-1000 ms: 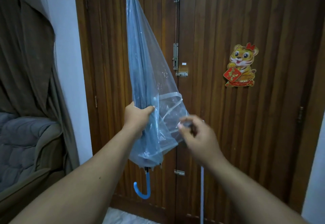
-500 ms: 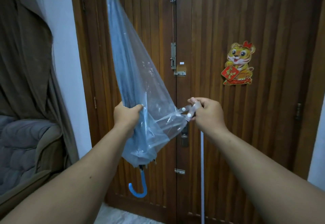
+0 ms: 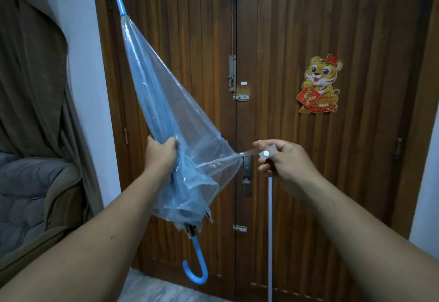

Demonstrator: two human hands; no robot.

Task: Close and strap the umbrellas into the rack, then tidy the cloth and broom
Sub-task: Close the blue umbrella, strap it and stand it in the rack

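A clear plastic umbrella (image 3: 166, 116) with a blue shaft, blue tip and blue hooked handle (image 3: 196, 268) is folded, tip pointing up and to the left. My left hand (image 3: 160, 152) grips the gathered canopy around its lower middle. My right hand (image 3: 282, 159) pinches the umbrella's clear closing strap (image 3: 259, 153), which carries a white snap button, and holds it stretched out to the right. The canopy hangs loose and unwrapped. No rack, cloth or broom head is in view.
A dark wooden double door (image 3: 308, 28) with bolts and a tiger sticker (image 3: 319, 84) fills the view ahead. A thin white pole (image 3: 270, 242) leans against the door below my right hand. A grey armchair (image 3: 31, 195) and brown curtain stand at the left.
My right hand caught the strap and drew it out to the right until taut. The umbrella tilted so its tip leans further left, and my left hand kept its grip.
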